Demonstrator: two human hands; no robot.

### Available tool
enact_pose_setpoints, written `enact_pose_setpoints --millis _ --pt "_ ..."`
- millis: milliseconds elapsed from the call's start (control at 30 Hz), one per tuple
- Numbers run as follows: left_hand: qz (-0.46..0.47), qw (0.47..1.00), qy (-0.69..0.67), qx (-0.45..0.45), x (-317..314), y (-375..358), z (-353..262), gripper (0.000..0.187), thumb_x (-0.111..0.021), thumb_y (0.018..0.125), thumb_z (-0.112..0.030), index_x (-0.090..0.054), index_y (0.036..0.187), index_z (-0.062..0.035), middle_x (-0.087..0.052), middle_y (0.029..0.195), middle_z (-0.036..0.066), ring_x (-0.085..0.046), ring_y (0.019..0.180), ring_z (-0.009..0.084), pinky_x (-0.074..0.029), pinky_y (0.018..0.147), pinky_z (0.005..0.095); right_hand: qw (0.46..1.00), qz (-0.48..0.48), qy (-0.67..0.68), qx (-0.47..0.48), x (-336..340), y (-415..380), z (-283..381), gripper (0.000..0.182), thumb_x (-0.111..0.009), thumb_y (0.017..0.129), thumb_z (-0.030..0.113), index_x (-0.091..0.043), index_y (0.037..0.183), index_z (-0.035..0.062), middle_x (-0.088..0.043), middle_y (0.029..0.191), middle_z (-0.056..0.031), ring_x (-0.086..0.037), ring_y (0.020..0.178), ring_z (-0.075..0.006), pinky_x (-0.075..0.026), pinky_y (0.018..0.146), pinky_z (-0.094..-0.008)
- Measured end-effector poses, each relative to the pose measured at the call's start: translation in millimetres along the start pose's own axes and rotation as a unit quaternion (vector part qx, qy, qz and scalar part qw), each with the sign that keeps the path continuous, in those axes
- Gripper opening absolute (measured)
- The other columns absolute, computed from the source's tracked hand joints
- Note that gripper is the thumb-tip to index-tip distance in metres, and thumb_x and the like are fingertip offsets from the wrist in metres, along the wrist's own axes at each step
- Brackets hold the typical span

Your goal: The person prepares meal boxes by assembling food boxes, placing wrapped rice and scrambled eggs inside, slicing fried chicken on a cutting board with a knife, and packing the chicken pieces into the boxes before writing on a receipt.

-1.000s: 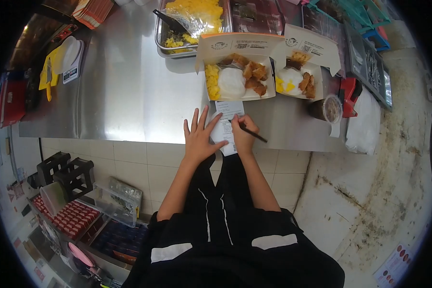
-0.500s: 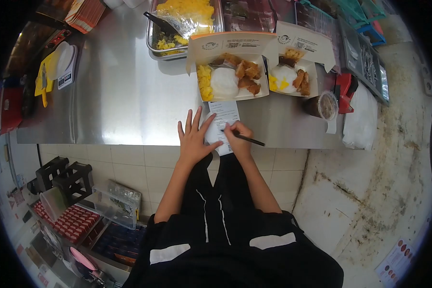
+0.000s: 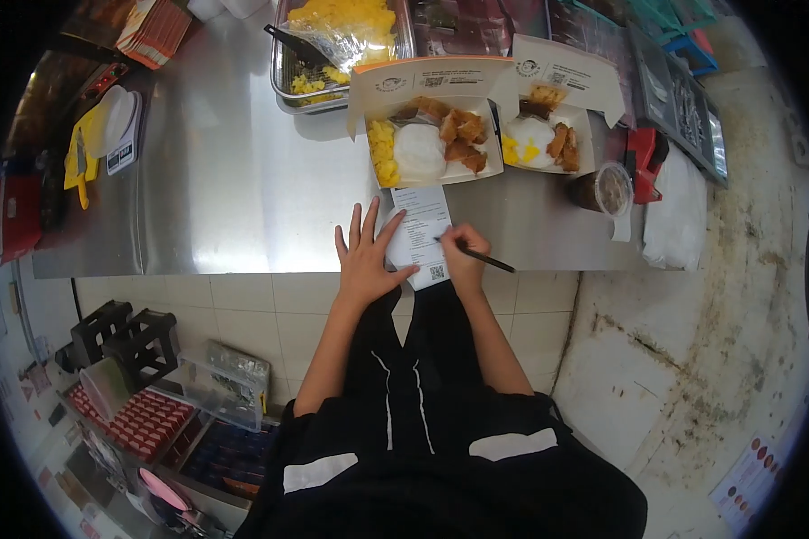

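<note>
A printed receipt [image 3: 425,225] lies at the front edge of the steel counter, its top end against the larger open food box [image 3: 466,180]. My left hand [image 3: 367,256] rests flat with fingers spread, its thumb and index finger on the receipt's left side. In my right hand [image 3: 466,254] is a black pen [image 3: 490,260], its tip close to the right part of the receipt. Rice, yellow egg and browned meat pieces fill the box. A smaller open box [image 3: 584,163] with similar food stands to its right.
A tray of yellow egg [image 3: 333,101] with a black-handled utensil stands behind. At the right are a lidded drink cup [image 3: 608,190], a red tool [image 3: 643,166] and a white plastic bag [image 3: 674,216]. A scale [image 3: 124,148] and yellow item [image 3: 81,153] sit left.
My right hand has moved slightly to the right with the pen, uncovering more of the receipt, including its printed code. My left hand stays almost where it was.
</note>
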State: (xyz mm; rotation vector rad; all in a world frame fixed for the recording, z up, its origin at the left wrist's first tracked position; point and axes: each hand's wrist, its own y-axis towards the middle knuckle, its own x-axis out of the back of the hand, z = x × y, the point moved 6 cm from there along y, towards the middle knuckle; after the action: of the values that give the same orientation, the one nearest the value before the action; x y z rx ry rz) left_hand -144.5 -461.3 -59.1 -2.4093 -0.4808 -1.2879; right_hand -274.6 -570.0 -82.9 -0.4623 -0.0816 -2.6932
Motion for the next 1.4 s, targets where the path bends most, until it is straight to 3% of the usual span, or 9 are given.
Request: enact_pose_setpoints --millis 133,233,400,567,667,867,1133,1267,1400 --pt "0.007 1.0 -0.007 -0.012 4.7 -2.2 2.1 0.086 -0.073 0.056 -0.041 -0.036 0.134 -0.0289 -0.017 0.146 0.01 -0.01 0.136 0.0317 -0.006 0.101 0.0625 0.998 -0.026 0.051 -0.014 11.7 -2.7 35.4 0.018 -0.061 0.077 0.0 -0.047 0.067 0.0016 -0.043 0.052 -0.0027 -0.042 0.047 -0.008 -0.037 0.046 -0.0237" --pt "-0.03 0.981 -0.192 -0.019 17.4 -9.5 20.1 0.075 -0.06 0.068 -0.019 -0.03 0.136 -0.0147 -0.022 0.143 0.016 -0.016 0.134 0.0331 -0.013 0.103 0.0582 0.939 0.243 -0.232 -0.071 -36.3 -16.3 75.1 0.027 -0.061 0.078 0.024 -0.048 0.091 0.0042 -0.06 0.077 -0.0196 -0.06 0.075 -0.0373 -0.046 0.063 -0.0439" --pt "-0.147 0.783 -0.594 0.11 19.6 -40.7 72.3 0.049 -0.037 0.087 -0.005 -0.025 0.134 0.0006 -0.03 0.138 0.017 -0.03 0.128 0.0278 -0.022 0.106 0.0357 0.912 0.31 -0.264 0.054 -96.3 -25.8 85.2 0.027 -0.059 0.08 0.025 -0.056 0.097 0.0045 -0.062 0.08 -0.0173 -0.06 0.078 -0.035 -0.047 0.067 -0.0417" --pt "-0.133 0.798 -0.58 0.097 14.2 -36.5 64.3 0.053 -0.038 0.092 -0.017 -0.017 0.138 -0.003 -0.024 0.141 0.017 -0.024 0.131 0.0283 -0.018 0.107 0.0364 0.963 -0.034 -0.192 0.185 30.8 -9.8 114.9 0.018 -0.061 0.077 0.012 -0.058 0.093 0.0035 -0.061 0.083 -0.0119 -0.06 0.078 -0.029 -0.048 0.07 -0.0352" --pt "-0.153 0.805 -0.566 0.087 12.5 -26.1 52.4 0.055 -0.038 0.092 -0.016 -0.013 0.139 0.0005 -0.02 0.143 0.019 -0.021 0.132 0.0293 -0.016 0.108 0.0364 0.941 -0.31 -0.125 -0.048 153.5 10.2 51.7 0.045 -0.067 0.073 0.012 -0.048 0.113 0.0024 -0.052 0.107 -0.0137 -0.05 0.1 -0.0288 -0.042 0.085 -0.0355" --pt "-0.277 0.863 -0.394 0.151 8.1 -4.1 31.9 0.051 -0.04 0.093 -0.019 -0.022 0.136 0.0006 -0.025 0.14 0.018 -0.024 0.13 0.0274 -0.019 0.106 0.0363 0.883 -0.409 -0.23 0.018 188.6 78.9 -31.8 0.082 -0.08 0.062 0.023 -0.034 0.123 -0.0046 -0.041 0.119 -0.0223 -0.039 0.111 -0.0364 -0.028 0.097 -0.0437" --pt "-0.407 0.866 -0.283 0.062 22.9 -5.5 -88.7 0.042 -0.045 0.087 -0.006 -0.036 0.128 -0.0002 -0.041 0.127 0.015 -0.04 0.119 0.0248 -0.031 0.098 0.0347 0.922 -0.379 -0.072 0.024 235.3 115.9 -45.9 0.072 -0.074 0.067 0.01 -0.033 0.123 -0.0068 -0.038 0.119 -0.024 -0.035 0.115 -0.0365 -0.029 0.097 -0.0431" --pt "-0.042 0.893 -0.445 0.049 -53.0 28.4 -127.5 0.038 -0.046 0.088 -0.009 -0.041 0.125 -0.0006 -0.057 0.107 0.008 -0.058 0.088 0.0186 -0.044 0.078 0.0261 0.983 -0.134 0.049 -0.117 197.7 94.5 -69.3 0.049 -0.06 0.082 0.019 -0.04 0.122 -0.0001 -0.053 0.099 -0.0201 -0.053 0.091 -0.036 -0.043 0.08 -0.0428" --pt "-0.002 0.813 -0.57 0.119 -96.9 60.0 -127.8 0.041 -0.047 0.089 -0.012 -0.039 0.127 -0.0007 -0.054 0.114 0.01 -0.055 0.097 0.0184 -0.043 0.082 0.028 0.987 -0.132 -0.001 -0.09 186.6 145.1 -39.7 0.039 -0.047 0.088 0.027 -0.047 0.118 0.0006 -0.06 0.086 -0.0235 -0.058 0.08 -0.0401 -0.045 0.074 -0.045"
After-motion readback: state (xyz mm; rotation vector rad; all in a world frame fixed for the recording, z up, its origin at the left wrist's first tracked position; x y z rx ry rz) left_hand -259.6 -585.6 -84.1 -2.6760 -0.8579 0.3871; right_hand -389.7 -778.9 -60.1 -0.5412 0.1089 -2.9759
